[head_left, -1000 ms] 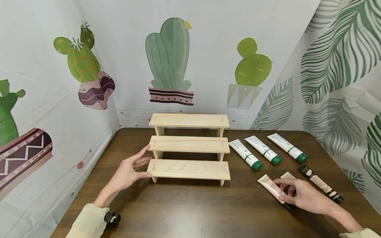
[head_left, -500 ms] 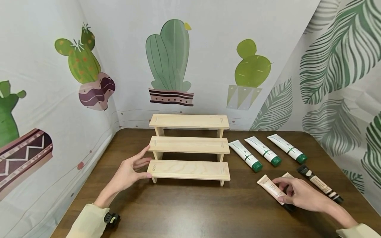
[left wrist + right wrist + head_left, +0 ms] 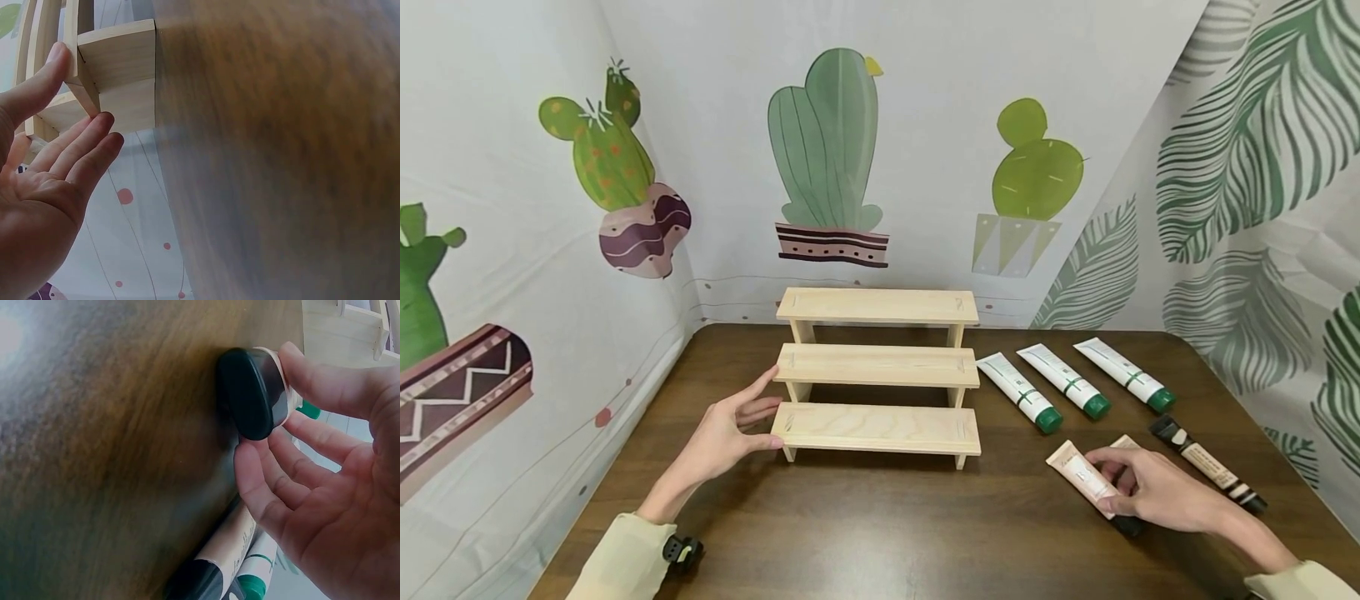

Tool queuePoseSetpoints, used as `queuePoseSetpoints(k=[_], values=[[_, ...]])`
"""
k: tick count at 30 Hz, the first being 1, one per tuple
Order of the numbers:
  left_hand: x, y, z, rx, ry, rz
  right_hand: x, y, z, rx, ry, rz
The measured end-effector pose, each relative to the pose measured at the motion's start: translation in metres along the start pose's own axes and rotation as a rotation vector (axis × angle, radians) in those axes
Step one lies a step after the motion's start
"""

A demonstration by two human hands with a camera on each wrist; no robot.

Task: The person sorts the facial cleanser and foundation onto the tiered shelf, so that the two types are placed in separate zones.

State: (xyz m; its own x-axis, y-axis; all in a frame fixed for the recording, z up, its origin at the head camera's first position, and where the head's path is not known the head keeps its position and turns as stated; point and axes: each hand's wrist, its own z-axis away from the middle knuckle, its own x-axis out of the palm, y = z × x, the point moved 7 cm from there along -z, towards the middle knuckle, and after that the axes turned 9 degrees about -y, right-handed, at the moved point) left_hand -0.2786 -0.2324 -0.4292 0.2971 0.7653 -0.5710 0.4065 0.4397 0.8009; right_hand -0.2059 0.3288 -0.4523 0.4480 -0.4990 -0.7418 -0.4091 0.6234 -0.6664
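Right wrist view: the right hand (image 3: 331, 469) pinches the pink tube (image 3: 1081, 475), at the table's (image 3: 850, 533) right side; a slack grip could let it twist. Its long axis slants, black cap (image 3: 247, 394) near-right, flat end (image 3: 1062, 452) pointing far-left. The left hand (image 3: 722, 437), fingers extended, touches the wooden stand (image 3: 880, 427).

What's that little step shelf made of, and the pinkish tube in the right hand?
The step shelf looks like bare, pale wood: wavy grain shows on its bottom step. The pinkish tube is probably smooth plastic, judging by its shiny glare and flattened end.
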Motion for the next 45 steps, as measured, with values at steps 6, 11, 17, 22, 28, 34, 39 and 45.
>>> queuePoseSetpoints(k=[6, 11, 17, 22, 28, 34, 39, 45], values=[[0.0, -0.001, 0.0, -0.011, -0.001, 0.011, -0.003, -0.001, 0.0, 0.014, 0.01, 0.014], [0.001, 0.0, -0.001, -0.014, -0.007, 0.012, -0.001, -0.002, 0.0, 0.017, 0.013, -0.044], [0.0, 0.0, 0.0, -0.014, -0.005, 0.003, -0.003, -0.008, -0.004, -0.007, 0.039, -0.139], [0.0, 0.001, 0.0, -0.012, -0.01, -0.001, -0.005, -0.013, -0.006, -0.016, 0.057, -0.192], [0.0, 0.002, 0.001, -0.019, -0.009, 0.0, -0.005, -0.02, -0.013, -0.031, 0.088, -0.226], [0.002, 0.001, 0.002, -0.029, -0.016, 0.025, -0.002, -0.025, -0.019, -0.008, 0.099, -0.253], [0.002, 0.001, 0.002, -0.029, -0.021, 0.043, -0.002, -0.029, -0.022, 0.007, 0.124, -0.236], [0.002, -0.001, 0.001, -0.027, -0.02, 0.056, -0.009, -0.039, -0.028, -0.029, 0.21, -0.186]])
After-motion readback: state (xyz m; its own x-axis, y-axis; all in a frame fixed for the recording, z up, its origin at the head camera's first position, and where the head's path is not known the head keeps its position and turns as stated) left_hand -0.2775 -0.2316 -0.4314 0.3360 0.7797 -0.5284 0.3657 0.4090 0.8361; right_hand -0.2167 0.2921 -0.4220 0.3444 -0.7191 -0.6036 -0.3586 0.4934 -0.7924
